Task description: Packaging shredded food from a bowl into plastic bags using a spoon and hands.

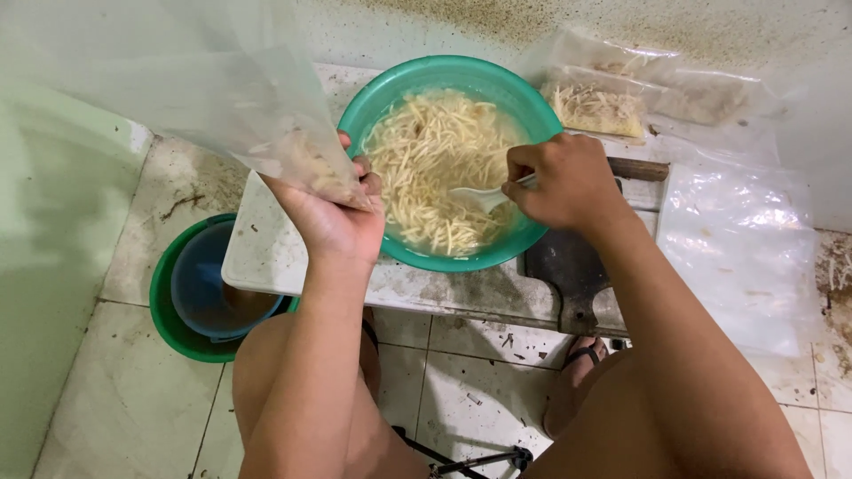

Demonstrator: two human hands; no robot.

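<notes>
Noodle-like pale strips (439, 168), thin and limp, fill a round teal plastic bowl (444, 75) with cloudy liquid at the middle of a low white tabletop (266, 257), whose surface is stained and speckled. Largest in view, a clear plastic bag (177, 80) rises at the left, its thin film slack and translucent; the person's left hand (333, 217) clenches its lower corner just beside the bowl's left rim, fingers (364, 168) wrapped around the gathered film, holding it close so little has to travel between bowl and bag. Some pale strips appear to sit already in that pinched corner, though the film blurs them. At the right, a flat sheet of empty clear bags (737, 257) lies glossy and crinkled. Near left, below the tabletop on the tiled floor (124, 399), a green basin (164, 310) nests a blue bucket (200, 275). A dark wooden board (568, 266) with a handle rests under the bowl's near-right edge. Far right, filled packets (599, 106) lie flat against the wall, out of the way. The right hand (564, 182) grips a small white plastic spoon (479, 197), its tip dipped among the strips.
</notes>
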